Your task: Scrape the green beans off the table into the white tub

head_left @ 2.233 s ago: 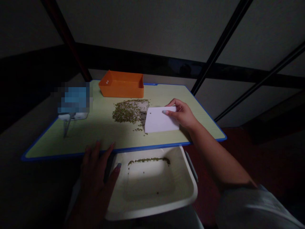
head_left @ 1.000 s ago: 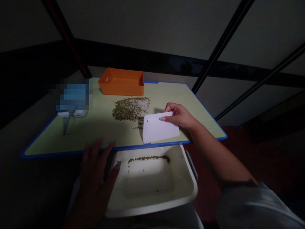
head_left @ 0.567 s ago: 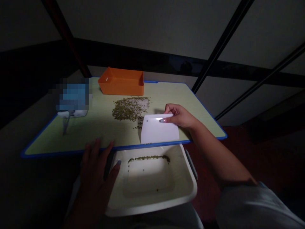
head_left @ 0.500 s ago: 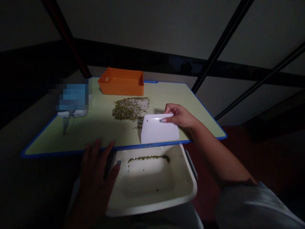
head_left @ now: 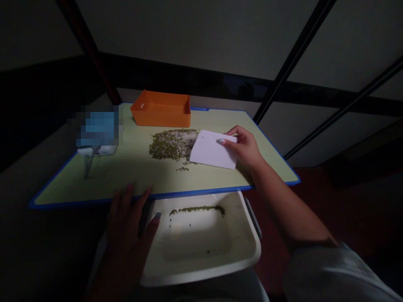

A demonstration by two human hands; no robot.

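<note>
My right hand (head_left: 245, 147) pinches a flat white scraper (head_left: 214, 151) between thumb and fingers. The scraper is over the table at the right side of a spread pile of mung beans (head_left: 166, 144) mixed with white grains, and covers part of it. A few stray beans (head_left: 182, 169) lie in front of the pile. My left hand (head_left: 130, 222) has its fingers spread, its fingertips at the table's front edge and its thumb at the left rim of a white tub (head_left: 201, 274). Along the tub's far inner side lies a line of beans (head_left: 198, 208), with a few single ones on its floor.
The pale green table (head_left: 126, 172) has a blue rim. An orange bin (head_left: 163, 115) stands at its back, behind the beans. On the left is a blurred-out blue object (head_left: 99, 128) on a white base. Dark-framed panels rise behind the table.
My right hand has lifted the scraper away from the table's front edge, back towards the bean pile. My left hand and the tub have stayed put.
</note>
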